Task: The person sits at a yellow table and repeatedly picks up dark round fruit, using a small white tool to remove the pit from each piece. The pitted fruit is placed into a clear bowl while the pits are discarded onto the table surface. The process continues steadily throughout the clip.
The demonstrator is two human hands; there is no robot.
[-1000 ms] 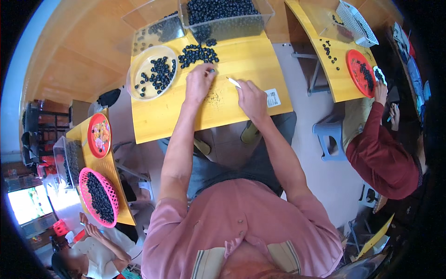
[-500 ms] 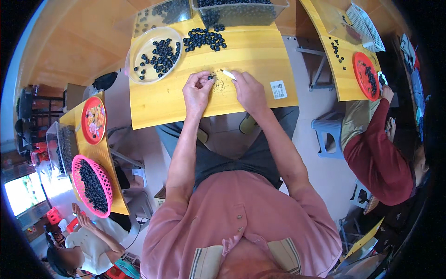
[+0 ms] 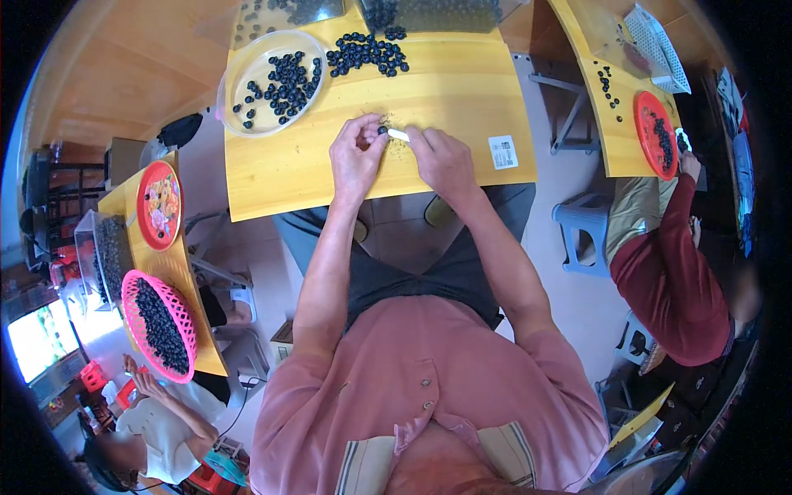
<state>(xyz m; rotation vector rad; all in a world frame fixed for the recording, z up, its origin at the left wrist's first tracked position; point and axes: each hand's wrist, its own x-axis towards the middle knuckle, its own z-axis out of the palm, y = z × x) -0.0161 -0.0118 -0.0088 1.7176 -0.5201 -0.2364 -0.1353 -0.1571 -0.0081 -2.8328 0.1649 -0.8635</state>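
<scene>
Pinched between the thumb and fingers of my left hand (image 3: pixel 355 157) is a small dark round ball (image 3: pixel 382 130), berry-like or bead-like. My right hand (image 3: pixel 444 162) is closed around a slim white-handled tool (image 3: pixel 398 134), whose tip meets the ball. The tip's shape is too small to make out. Dark crumbs lie on the yellow wooden table (image 3: pixel 330 177) beneath the work. Up and to the left stands a round clear tub (image 3: pixel 266 73) with many such balls. A loose heap of balls (image 3: pixel 367 54) lies just right of it.
Clear bins (image 3: pixel 429 18) of dark balls line the table's far edge. A white label (image 3: pixel 502 153) sits at its right. Co-workers work at side tables, with a pink basket (image 3: pixel 188 326) on the left and a red plate (image 3: pixel 642 124) beside a blue-grey stool (image 3: pixel 582 213) on the right.
The white-handled tool has come from just right of the ball to touch it. My left hand has turned slightly, and the whole view has shifted a little.
</scene>
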